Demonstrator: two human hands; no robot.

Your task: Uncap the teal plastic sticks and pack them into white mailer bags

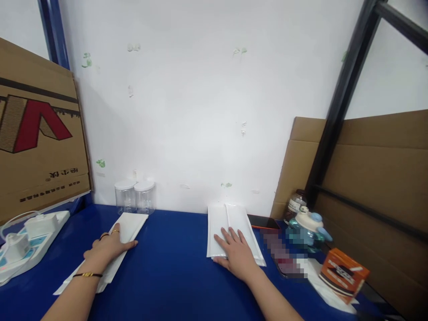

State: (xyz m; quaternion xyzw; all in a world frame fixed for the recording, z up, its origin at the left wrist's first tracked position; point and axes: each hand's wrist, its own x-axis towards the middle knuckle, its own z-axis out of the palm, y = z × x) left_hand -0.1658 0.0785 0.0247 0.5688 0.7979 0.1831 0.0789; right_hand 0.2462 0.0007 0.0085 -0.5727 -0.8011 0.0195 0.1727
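My left hand (106, 248) rests on a few flat white paper-like pieces (132, 221) lying slantwise on the blue table. Its thumb is spread to the right, and the other fingers show only in part. Under my right hand (238, 255) are flat white packets (217, 220), side by side and overlapping near the wall. That hand lies palm down, fingers stretched and apart, on their lower part. Neither hand is wrapped round anything.
Two clear jars with white lids (144, 198) stand by the wall. On the left are a power strip (43, 240) with plugs and a large cardboard box (43, 129). To the right sit a dark phone (264, 221), a teal bottle (306, 229), a brown jar (296, 205) and an orange box (344, 275).
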